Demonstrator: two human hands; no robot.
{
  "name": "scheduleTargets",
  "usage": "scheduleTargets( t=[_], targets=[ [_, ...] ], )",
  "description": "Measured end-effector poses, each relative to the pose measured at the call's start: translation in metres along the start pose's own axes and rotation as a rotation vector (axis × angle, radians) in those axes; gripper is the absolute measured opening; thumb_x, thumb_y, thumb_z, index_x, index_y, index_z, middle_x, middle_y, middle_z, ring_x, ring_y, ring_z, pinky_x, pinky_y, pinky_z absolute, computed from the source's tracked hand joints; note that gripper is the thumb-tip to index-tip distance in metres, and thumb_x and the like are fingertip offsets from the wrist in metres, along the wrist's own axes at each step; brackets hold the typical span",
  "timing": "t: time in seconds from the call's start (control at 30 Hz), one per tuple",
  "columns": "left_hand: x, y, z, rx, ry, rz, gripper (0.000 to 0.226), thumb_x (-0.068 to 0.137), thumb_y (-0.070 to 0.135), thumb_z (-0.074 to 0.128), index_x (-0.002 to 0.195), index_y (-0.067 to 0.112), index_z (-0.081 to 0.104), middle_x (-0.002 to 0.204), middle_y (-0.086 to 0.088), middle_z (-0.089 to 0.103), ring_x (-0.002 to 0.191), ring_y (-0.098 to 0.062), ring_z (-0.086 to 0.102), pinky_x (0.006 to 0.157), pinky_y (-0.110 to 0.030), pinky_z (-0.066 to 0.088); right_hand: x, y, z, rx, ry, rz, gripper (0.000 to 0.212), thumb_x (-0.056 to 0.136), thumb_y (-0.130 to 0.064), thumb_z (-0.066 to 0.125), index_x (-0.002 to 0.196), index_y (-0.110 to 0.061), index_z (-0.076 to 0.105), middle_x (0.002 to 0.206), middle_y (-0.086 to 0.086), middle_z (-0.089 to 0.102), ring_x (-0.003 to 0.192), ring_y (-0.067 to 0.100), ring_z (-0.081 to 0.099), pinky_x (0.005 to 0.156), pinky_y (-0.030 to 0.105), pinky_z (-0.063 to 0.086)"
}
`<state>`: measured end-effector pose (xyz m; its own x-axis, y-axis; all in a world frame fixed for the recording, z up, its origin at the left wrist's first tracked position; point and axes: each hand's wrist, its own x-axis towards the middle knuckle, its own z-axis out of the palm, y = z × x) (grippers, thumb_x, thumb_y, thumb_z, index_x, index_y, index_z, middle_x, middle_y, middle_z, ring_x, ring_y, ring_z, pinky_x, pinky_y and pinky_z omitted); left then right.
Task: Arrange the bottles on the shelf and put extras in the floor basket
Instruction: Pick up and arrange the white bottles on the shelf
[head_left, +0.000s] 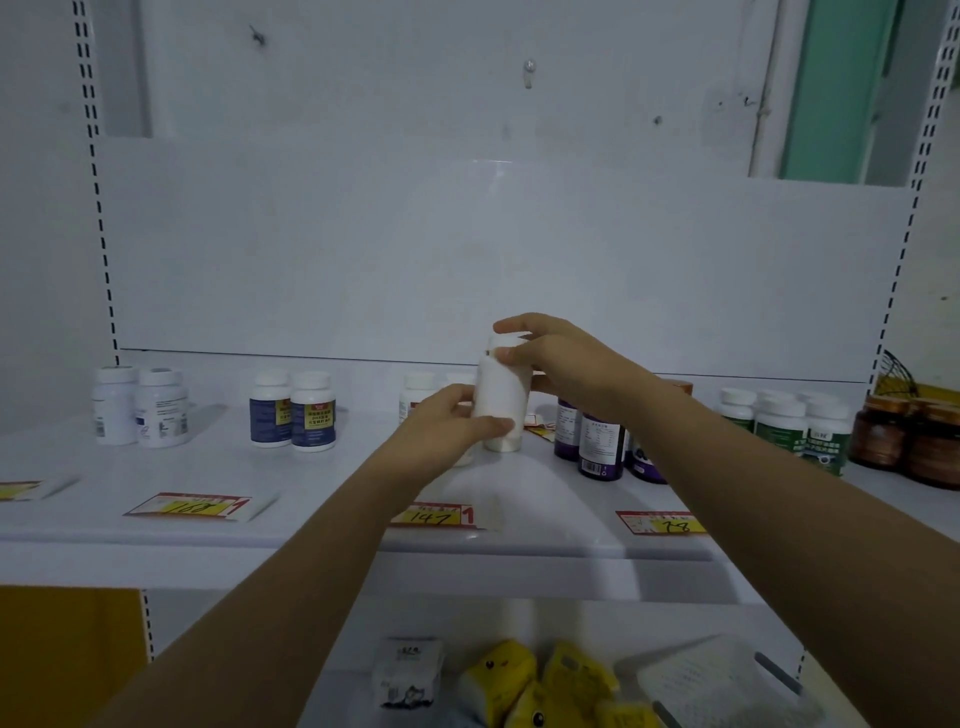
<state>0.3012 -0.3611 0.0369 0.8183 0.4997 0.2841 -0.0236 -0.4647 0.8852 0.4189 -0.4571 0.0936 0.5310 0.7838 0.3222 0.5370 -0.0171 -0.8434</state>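
A plain white bottle stands upright at the middle of the white shelf. My left hand grips its lower body from the left. My right hand is closed over its cap and upper part from the right. Two more white bottles stand just behind it, partly hidden by my hands. Purple bottles stand close on its right, under my right forearm. The floor basket is not in view.
Along the shelf stand two white bottles at far left, two blue-labelled ones, green-labelled ones and brown jars at right. Price tags lie along the front edge. Yellow packets and a box lie on the lower shelf.
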Motion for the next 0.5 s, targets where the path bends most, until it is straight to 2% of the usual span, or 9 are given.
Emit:
scheduleTargets(
  t=[0.1,0.23,0.37,0.5],
  targets=[
    [-0.001,-0.001,0.001,-0.009,-0.002,0.001,0.055,0.085,0.032,0.066,0.133,0.017,0.043,0.129,-0.001,0.054,0.106,-0.016,0.052,0.083,-0.026,0.040,-0.001,0.002,0.001,0.032,-0.014,0.018,0.039,0.092,-0.016,0.058,0.130,-0.019,0.049,0.126,0.003,0.053,0.107,0.017,0.058,0.095,0.033,0.050],
    [0.000,-0.001,0.004,-0.009,0.078,0.044,0.054,0.082,0.027,0.070,0.128,0.014,0.043,0.124,-0.001,0.056,0.100,-0.014,0.053,0.065,-0.014,0.041,0.000,0.000,0.004,-0.075,0.016,-0.020,0.038,0.088,-0.026,0.065,0.123,-0.020,0.050,0.122,0.002,0.056,0.108,0.020,0.059,0.097,0.040,0.050],
    [0.003,-0.002,0.006,-0.049,0.178,0.066,0.052,0.082,0.020,0.071,0.125,0.013,0.043,0.126,-0.004,0.056,0.103,-0.015,0.053,0.078,-0.021,0.040,-0.002,-0.003,0.011,-0.122,0.083,-0.088,0.044,0.080,-0.033,0.073,0.118,-0.021,0.053,0.115,-0.002,0.061,0.104,0.015,0.061,0.092,0.036,0.053],
    [0.009,-0.002,0.003,-0.048,0.240,0.138,0.049,0.082,0.012,0.070,0.122,0.015,0.041,0.131,-0.004,0.055,0.110,-0.016,0.052,0.084,-0.026,0.038,-0.010,-0.005,0.020,-0.219,0.214,-0.292,0.041,0.074,-0.029,0.080,0.107,-0.026,0.055,0.106,-0.013,0.060,0.101,0.006,0.056,0.082,0.016,0.045]
  ],
)
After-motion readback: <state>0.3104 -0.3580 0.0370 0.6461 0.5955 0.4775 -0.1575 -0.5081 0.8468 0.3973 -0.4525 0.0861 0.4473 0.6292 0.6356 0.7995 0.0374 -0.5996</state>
